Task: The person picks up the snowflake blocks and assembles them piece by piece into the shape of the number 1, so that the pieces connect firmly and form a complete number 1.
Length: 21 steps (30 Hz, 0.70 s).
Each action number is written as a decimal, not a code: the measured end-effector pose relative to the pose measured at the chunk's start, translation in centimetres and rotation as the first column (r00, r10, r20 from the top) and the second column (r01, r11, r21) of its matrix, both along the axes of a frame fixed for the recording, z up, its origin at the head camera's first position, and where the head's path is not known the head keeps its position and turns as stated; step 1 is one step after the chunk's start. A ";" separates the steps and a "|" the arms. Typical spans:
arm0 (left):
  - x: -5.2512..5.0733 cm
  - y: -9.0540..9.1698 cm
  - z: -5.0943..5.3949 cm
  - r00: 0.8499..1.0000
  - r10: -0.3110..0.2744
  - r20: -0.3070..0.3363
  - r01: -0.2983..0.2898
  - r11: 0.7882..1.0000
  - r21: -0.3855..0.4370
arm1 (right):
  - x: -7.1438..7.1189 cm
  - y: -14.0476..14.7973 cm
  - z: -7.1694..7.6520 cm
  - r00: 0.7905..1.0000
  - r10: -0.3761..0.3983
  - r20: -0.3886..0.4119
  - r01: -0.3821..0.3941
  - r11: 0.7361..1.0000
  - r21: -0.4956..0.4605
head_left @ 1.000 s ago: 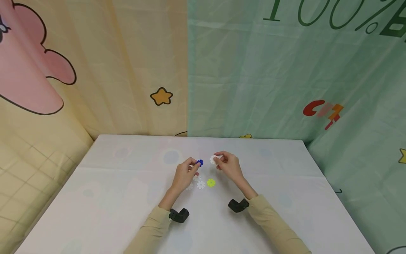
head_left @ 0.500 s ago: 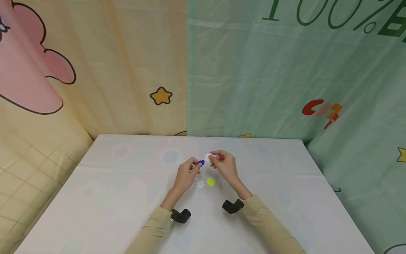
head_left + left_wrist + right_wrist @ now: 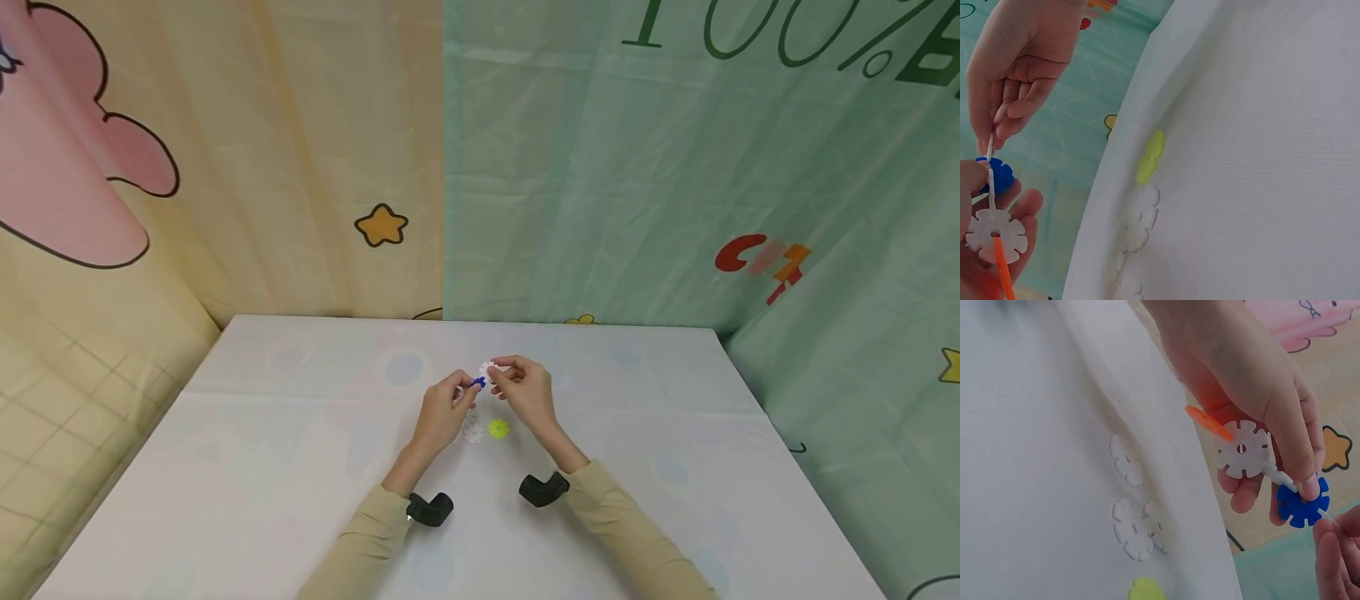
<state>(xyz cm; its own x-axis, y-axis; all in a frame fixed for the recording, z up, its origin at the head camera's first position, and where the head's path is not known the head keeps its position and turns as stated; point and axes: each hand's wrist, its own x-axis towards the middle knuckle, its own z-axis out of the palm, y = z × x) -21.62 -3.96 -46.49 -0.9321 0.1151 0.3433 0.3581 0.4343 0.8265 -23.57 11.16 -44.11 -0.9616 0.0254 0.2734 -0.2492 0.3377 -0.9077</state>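
Observation:
My left hand (image 3: 442,412) pinches a chain of flower-shaped interlocking discs at the blue disc (image 3: 1300,514). In the right wrist view, a white disc (image 3: 1254,464) and an orange disc (image 3: 1207,422) are joined on behind it, with another white disc seen edge-on between. Opposite, my right hand (image 3: 527,393) holds a white disc (image 3: 486,367) between thumb and fingers. Its edge meets the rim of the blue disc in both wrist views; how deep it sits in a slot I cannot tell. Both hands are above the table.
Below the hands, a yellow-green disc (image 3: 498,428) lies on the white-covered table (image 3: 300,467). Beside it are several loose white discs (image 3: 1133,530), partly hidden by the left hand in the head view. Printed curtains (image 3: 570,208) hang behind the table.
My right hand has moved left with its white disc, up to the blue disc. The left hand has shifted slightly right, and the blue disc has turned more edge-on.

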 end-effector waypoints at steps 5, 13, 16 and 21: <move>-0.1 0.2 -0.1 1.000 0.018 -0.024 -0.018 1.000 0.010 | 0.1 -0.5 0.0 1.000 -0.007 0.002 0.007 0.998 -0.055; 0.0 0.1 -0.4 0.997 0.067 -0.033 -0.065 0.997 0.034 | 0.4 -1.0 0.5 0.996 0.040 0.084 -0.032 0.995 -0.098; 0.0 -0.1 -0.4 0.998 0.058 -0.010 -0.058 0.998 0.024 | 0.2 -0.8 0.4 0.992 0.043 0.120 -0.034 0.997 -0.076; -0.1 -0.5 -0.3 0.999 0.036 0.028 -0.037 0.998 0.044 | -0.4 -0.4 -0.1 0.982 0.031 0.186 -0.022 0.998 -0.051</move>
<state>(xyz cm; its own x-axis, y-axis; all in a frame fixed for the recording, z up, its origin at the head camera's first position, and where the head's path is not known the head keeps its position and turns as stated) -21.74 -4.48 -46.83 -0.9446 0.0662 0.3216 0.3197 0.4090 0.8547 -24.00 10.77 -44.24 -0.9961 0.0079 0.0877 -0.0818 0.2873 -0.9544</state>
